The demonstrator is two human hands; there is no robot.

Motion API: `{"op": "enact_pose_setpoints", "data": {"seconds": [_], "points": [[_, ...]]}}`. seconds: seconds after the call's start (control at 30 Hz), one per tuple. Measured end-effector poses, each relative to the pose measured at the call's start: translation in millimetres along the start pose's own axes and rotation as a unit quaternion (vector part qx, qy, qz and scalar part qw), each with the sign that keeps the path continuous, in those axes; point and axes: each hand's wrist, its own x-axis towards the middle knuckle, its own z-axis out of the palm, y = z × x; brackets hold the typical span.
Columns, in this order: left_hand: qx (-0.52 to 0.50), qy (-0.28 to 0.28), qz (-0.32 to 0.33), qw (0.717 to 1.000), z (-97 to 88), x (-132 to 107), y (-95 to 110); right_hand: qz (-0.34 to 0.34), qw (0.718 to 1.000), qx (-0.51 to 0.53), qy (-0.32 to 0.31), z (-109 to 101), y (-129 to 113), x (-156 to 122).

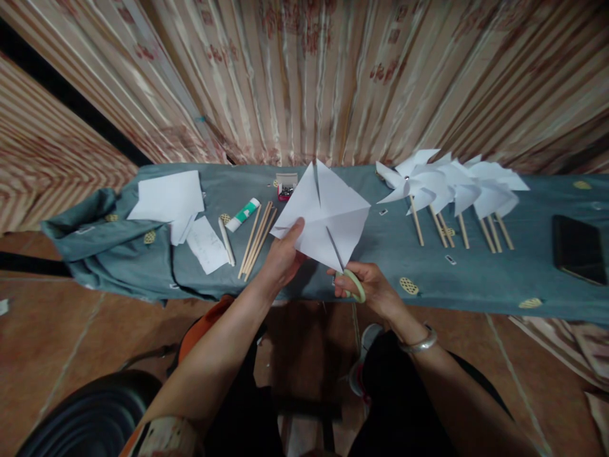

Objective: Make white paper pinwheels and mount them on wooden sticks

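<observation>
A square sheet of white paper (333, 206), slit from its corners toward the middle, is held up over the table's front part. My left hand (285, 254) pinches it at the lower left, thumb on top and fingers hidden beneath. Scissors with light green handles (356, 287) are gripped in my right hand (368, 285) at the paper's lower corner. The blades line up with the slit there; how far they are apart I cannot tell.
On the cloth-covered table (304, 285) lie paper sheets (171, 193), a glue stick (243, 214), a white pen-like stick (226, 241), wooden sticks (257, 244) and a small box of metal bits (286, 189). Several paper pinwheels (447, 184) and a dark phone (579, 249) lie right.
</observation>
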Motion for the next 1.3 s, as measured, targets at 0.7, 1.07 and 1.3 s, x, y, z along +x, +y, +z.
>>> {"op": "enact_pose_setpoints", "data": {"seconds": [0.7, 1.07, 1.3], "points": [[0.004, 0.007, -0.003, 1.0, -1.0, 0, -1, -0.025, 0.999, -0.021, 0.002, 1, 1, 1], [-0.009, 0.014, -0.009, 1.0, 1.3, -1, 1, -0.024, 1.0, -0.011, 0.008, 4, 3, 3], [-0.011, 0.035, 0.014, 0.999, -0.8, 2, 11, 0.0, 0.999, -0.011, -0.036, 4, 3, 1]]}}
